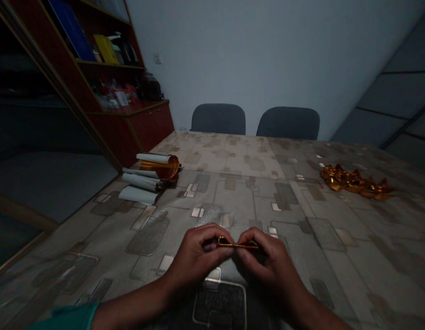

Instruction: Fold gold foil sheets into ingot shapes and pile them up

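Across the foreground and middle, a wide table under a beige-and-grey cloth patterned with rectangles (233, 183). Above its near part, between left hand (198, 250) and right hand (269, 256), a small folded gold foil piece (238, 246). Farther off to the left, on the table, a bundle of curled gold-and-white sheets (145, 180); well apart on the right, a row of folded shiny gold foil shapes (356, 182). Beyond the far edge, side by side, two rounded grey chair backs (218, 119), before a plain pale wall (233, 55). Behind the sheets, at left, a red-brown wooden shelf cabinet (152, 127); on an upper shelf, a flat blue object (73, 30), with a yellow upright object (107, 49) to its right; lower, at the counter's right end, a rounded black appliance (151, 87).
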Motion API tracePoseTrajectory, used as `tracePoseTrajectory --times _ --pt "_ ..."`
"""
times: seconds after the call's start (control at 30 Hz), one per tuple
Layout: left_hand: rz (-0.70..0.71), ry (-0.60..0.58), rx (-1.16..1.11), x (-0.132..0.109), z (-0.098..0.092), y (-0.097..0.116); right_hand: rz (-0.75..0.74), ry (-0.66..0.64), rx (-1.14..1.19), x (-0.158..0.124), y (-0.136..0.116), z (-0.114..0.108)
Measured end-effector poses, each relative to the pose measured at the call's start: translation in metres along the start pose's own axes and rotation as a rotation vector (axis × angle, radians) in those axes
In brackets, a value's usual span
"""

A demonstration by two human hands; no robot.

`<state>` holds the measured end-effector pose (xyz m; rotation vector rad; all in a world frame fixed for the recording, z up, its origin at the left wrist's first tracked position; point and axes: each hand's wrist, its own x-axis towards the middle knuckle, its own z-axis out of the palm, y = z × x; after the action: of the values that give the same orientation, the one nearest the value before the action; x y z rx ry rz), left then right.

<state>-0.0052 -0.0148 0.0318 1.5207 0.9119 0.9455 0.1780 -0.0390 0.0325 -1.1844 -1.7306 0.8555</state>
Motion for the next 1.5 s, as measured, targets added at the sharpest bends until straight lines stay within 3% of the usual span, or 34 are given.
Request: tracePoseTrajectory --times 0.2,0.43,0.6,0.73,0.8,0.9,1.03,1.23,1.37,1.5 --pt "-0.251 -0.053 -0.457 0.003 0.004 -0.016 0.208 0.021 0.173 0.001 0.001 0.003" --pt "-0.294 0.035 -0.631 0.003 0.012 -0.022 0.268 0.074 0.268 0.001 0.005 0.006" --pt "-0.320 0.088 -0.611 0.002 0.016 -0.023 0.277 0.035 0.303 -0.001 0.009 0.009" --pt "-0.359 0.132 -0.617 0.004 0.011 -0.015 0.169 -0.073 0.392 -0.004 0.009 -0.004" --pt "-0.419 0.164 -0.635 0.005 0.006 -0.008 0.075 -0.102 0.275 -0.003 0.010 -0.016" --pt "-0.463 0.164 -0.647 0.006 0.003 -0.002 -0.183 -0.143 0.025 0.003 0.012 -0.032" --pt "-0.443 0.145 -0.607 0.006 0.005 -0.004 -0.390 -0.363 -0.065 0.010 0.012 -0.041" --pt "-0.366 0.119 -0.451 0.006 0.009 -0.007 -0.481 -0.368 -0.183 0.010 0.015 -0.039" --pt "-0.364 0.133 -0.397 0.005 0.011 -0.005 -0.416 -0.384 -0.179 0.007 0.013 -0.034" --pt "-0.352 0.139 -0.448 0.004 0.011 -0.003 -0.303 -0.261 -0.094 0.005 0.007 -0.023"
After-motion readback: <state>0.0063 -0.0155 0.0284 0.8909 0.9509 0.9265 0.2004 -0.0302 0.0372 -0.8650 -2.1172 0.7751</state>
